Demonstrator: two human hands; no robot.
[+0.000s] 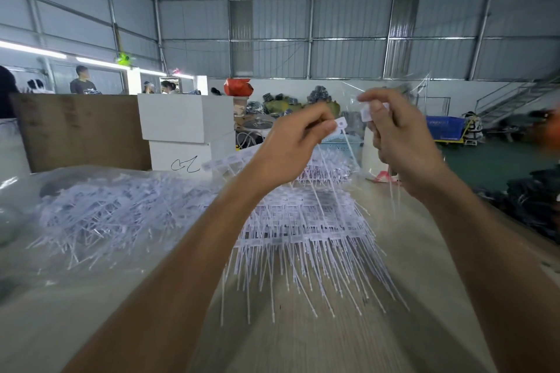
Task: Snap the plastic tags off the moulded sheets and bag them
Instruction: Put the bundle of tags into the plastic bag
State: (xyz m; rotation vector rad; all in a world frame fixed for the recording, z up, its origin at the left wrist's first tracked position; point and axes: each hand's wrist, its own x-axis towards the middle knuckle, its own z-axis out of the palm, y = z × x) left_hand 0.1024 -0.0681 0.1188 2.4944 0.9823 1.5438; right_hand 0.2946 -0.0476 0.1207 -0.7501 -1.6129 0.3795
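Two hands raised above the far end of the table (348,339), close together but not touching. Left hand (291,148) pinches one white plastic tag (341,124) by its flat rectangular head between thumb and forefinger; the tag's thin tail hangs down to the right of the hand. Right hand (397,142) grips a small bunch of tags (368,112), heads at the fingertips, thin tails trailing below the palm; exact count can't be told. A clear plastic bag (394,91) shows behind the right hand, whether the hand holds it can't be told.

Below the hands, a stack of moulded sheets (306,230) lies mid-table: white, flat label rows with many thin straight spikes fanning toward the near edge; sheet count unclear. Toward the left edge, one big loose pile of tags (121,209) sits on clear plastic film. Table surface is pale wood grain. Two white boxes (185,130) stacked past the far left corner, next to a brown cardboard box (78,130).
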